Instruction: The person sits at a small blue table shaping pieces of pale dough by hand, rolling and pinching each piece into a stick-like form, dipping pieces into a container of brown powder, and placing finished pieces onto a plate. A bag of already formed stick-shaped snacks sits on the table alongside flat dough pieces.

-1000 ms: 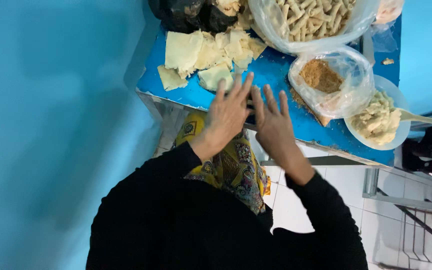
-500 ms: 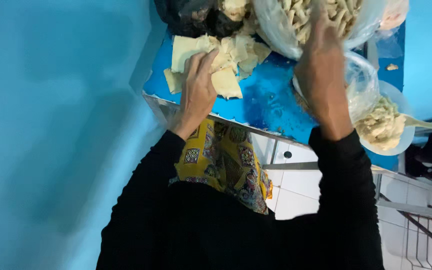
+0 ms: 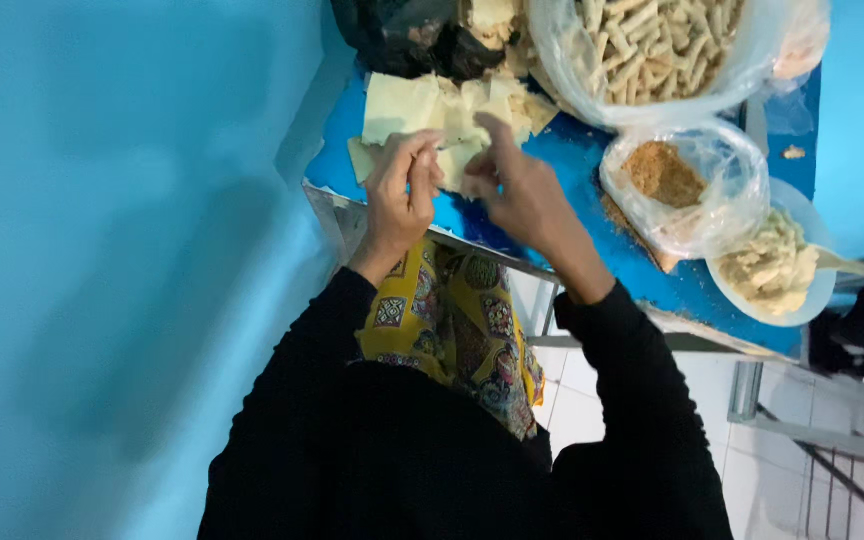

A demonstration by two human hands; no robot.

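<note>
Fingers (image 3: pixel 422 165) apparently pinching pastry sheet (image 3: pixel 407 105).

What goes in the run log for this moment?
left hand: on pale wrapper sheets | right hand: pinching sheet | nearby: crumb bag, filling bowl

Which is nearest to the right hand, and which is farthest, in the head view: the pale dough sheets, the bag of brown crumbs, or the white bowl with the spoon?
From the right hand:
1. Pale dough sheets, touching its fingertips, on the left.
2. Bag of brown crumbs, to the right.
3. White bowl, farthest, at the table's right edge.
</note>
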